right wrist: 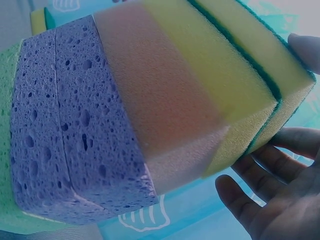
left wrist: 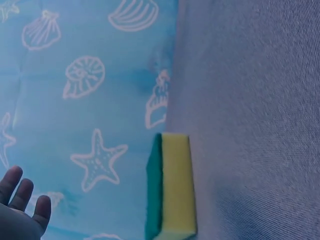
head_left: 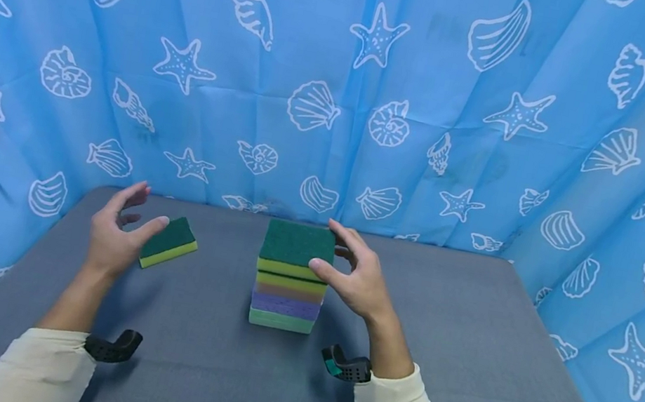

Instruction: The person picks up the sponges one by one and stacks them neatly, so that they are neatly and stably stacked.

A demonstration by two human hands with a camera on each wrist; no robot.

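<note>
My left hand [head_left: 114, 237] is spread over the left side of the table, fingers apart, beside a green-and-yellow scrub sponge [head_left: 169, 248]. In the left wrist view this sponge [left wrist: 177, 185] stands clear of the visible fingertips [left wrist: 42, 207]. At the middle rises a stack of sponges: light green at the bottom, then purple [right wrist: 85, 115], peach [right wrist: 155, 80], and green-and-yellow scrub sponges at the top. My right hand [head_left: 361, 275] holds the top scrub sponge [head_left: 297, 245] at its right end, thumb at the front corner and fingers at the back.
A grey cloth-covered table [head_left: 192, 364] lies under everything. Blue curtain [head_left: 345, 63] with white shells and starfish hangs along the back and both sides. Each wrist carries a black strap mount, the left one [head_left: 112, 346] and the right one [head_left: 346, 365].
</note>
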